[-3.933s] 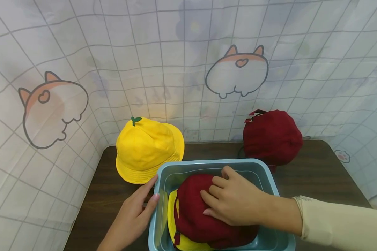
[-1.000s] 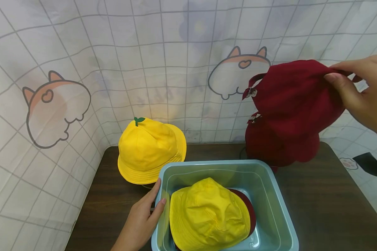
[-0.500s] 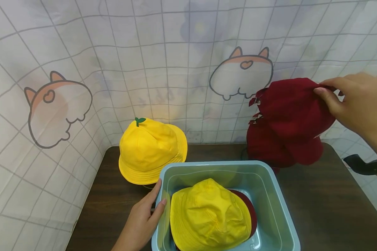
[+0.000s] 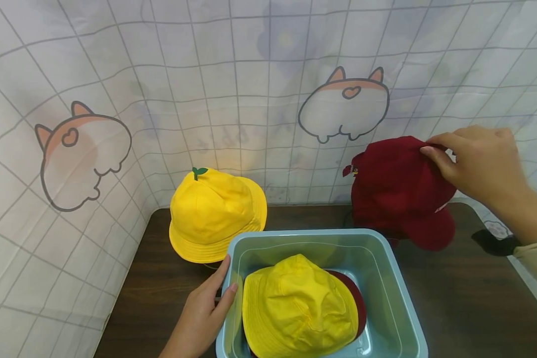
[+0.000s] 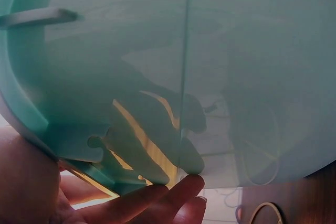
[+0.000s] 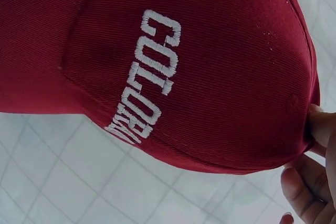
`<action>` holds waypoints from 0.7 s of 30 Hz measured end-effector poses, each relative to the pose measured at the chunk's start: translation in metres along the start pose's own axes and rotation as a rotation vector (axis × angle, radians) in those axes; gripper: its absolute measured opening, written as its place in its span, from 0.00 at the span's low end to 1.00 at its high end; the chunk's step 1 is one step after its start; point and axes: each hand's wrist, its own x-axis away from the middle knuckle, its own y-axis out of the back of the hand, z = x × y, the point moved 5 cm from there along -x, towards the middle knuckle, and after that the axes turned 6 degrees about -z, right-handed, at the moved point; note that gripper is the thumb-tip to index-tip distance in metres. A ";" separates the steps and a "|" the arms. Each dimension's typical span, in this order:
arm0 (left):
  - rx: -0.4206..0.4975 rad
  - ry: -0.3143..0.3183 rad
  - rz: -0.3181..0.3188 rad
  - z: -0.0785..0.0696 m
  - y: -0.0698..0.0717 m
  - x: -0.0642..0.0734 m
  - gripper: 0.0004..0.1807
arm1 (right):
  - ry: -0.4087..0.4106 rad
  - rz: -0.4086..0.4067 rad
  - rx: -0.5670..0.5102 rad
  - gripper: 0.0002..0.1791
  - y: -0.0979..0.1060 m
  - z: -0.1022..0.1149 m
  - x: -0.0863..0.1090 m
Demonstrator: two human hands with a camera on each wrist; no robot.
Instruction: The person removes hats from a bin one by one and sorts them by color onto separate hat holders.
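Note:
At the back right of the head view, my right hand [image 4: 479, 159] pinches the top of a dark red baseball cap [image 4: 398, 189] between thumb and fingers. Its brim points down toward the front, and it covers most of a second red cap on the table behind the tub. White embroidered letters [image 6: 144, 77] show on its front panel in the right wrist view. My left hand [image 4: 201, 308] rests against the left side of a light blue tub [image 4: 396, 288], fingers straight. Inside the tub, a yellow cap [image 4: 300, 308] lies over something dark red [image 4: 355, 298].
A yellow hat with a green sprout [image 4: 215, 214] stands upright at the back left of the dark wooden table [image 4: 147, 288]. Behind the table hangs a white gridded curtain [image 4: 268, 99] with cartoon animal prints. A black strap [image 4: 494, 243] is by my right wrist.
My right hand has lifted the red cap out of the tub, uncovering the yellow cap, and carried it back right. It then lowered it onto the other red cap. My left hand stays at the tub.

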 end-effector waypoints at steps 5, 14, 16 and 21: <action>0.002 -0.012 0.000 0.000 0.000 0.001 0.34 | 0.005 0.017 -0.009 0.14 -0.008 0.002 0.006; 0.011 -0.004 0.006 0.001 -0.001 0.000 0.34 | -0.004 0.061 -0.013 0.14 -0.013 0.000 0.016; 0.016 0.005 0.010 0.001 -0.001 0.000 0.34 | 0.010 0.044 -0.020 0.13 -0.012 0.000 0.019; 0.016 0.013 0.014 0.000 -0.001 -0.001 0.34 | 0.021 0.019 -0.028 0.13 -0.012 -0.001 0.028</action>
